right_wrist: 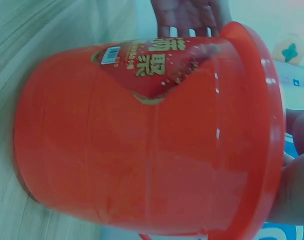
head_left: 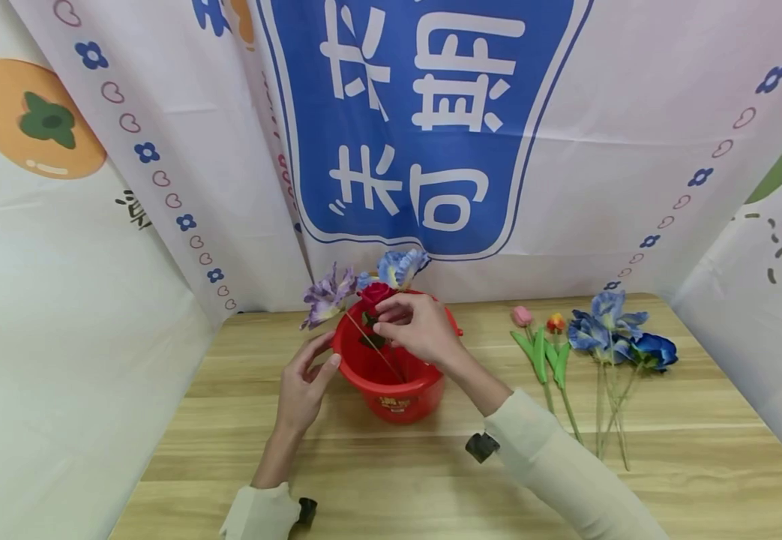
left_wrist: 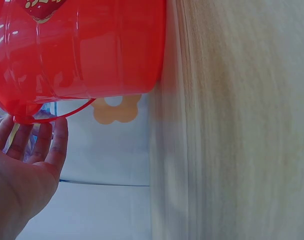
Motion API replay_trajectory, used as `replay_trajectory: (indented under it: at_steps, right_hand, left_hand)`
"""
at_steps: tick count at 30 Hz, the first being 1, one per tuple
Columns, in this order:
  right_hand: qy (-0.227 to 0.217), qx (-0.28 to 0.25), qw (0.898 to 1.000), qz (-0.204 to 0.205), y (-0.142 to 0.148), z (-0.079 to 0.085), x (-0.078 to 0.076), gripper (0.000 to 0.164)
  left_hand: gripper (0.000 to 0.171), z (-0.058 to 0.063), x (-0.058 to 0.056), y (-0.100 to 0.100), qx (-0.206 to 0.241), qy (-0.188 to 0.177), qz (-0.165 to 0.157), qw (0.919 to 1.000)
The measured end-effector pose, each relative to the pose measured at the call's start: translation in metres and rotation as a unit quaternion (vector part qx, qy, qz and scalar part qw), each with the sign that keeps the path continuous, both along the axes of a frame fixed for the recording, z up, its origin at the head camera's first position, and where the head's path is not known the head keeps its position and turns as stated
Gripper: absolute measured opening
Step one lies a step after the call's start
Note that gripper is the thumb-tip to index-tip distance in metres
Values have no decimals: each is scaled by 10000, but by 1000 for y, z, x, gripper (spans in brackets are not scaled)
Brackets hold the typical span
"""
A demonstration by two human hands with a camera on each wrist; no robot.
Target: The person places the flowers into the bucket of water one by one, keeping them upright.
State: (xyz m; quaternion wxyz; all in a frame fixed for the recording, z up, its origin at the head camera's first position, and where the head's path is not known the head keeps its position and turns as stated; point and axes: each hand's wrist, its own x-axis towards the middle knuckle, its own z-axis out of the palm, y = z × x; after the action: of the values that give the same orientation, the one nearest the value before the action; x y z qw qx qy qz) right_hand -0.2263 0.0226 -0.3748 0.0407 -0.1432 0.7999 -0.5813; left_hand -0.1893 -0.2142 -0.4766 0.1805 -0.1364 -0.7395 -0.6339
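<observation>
At the mouth of the red bucket (head_left: 400, 407), towards its far side, sits a red rose (head_left: 374, 293), with dark green leaves (head_left: 372, 342) below its bloom. It looks artificial, so I would expect it to be very light, with soft petals that crush or bend easily and a springy, stiffer stem. The stem, just under the bloom, seems the best place to take hold; squeezing the petals could misshape them.

The right hand (head_left: 419, 327) is bent in a narrow curl over the bucket, fingertips at the rose; whether they pinch it, I cannot tell. The left hand (head_left: 304, 386) has its fingers fairly straight and touches the rim on the left side. The bucket appears to be thin, smooth plastic, probably light and a little slippery, and apt to slide if nudged; its rolled rim should give a firmer hold than the thin handle (left_wrist: 74, 114).

A purple flower (head_left: 327, 298) leans over the rim, its thin stem slanting inside; a blue flower (head_left: 400, 268) shows at the back. On the worktop (head_left: 229, 427), well to the right, lie a pink tulip (head_left: 522, 316), an orange tulip (head_left: 555, 323), pale blue blooms (head_left: 606, 319) and a dark blue flower (head_left: 657, 352).
</observation>
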Motion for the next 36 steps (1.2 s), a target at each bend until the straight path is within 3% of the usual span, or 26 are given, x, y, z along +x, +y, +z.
replay_trajectory:
  at_steps: [6,19,27,36]
  right_hand:
    - [-153,-374,9992,-21,17,4,2,32]
    - [-156,-676,9959,-586,78,9,9,41]
    - [-249,-741,9918,-1008,125,-1,12,45]
    - [-360,-862,9877,-1255,172,-16,27,50]
  left_hand:
    - [41,-1,-1,0,25,59,13,10000]
    - [40,-2,-3,1,-58,77,-2,10000]
    - [40,-2,-3,2,-60,95,8,9999]
    - [42,-1,0,1,-73,41,77,9999]
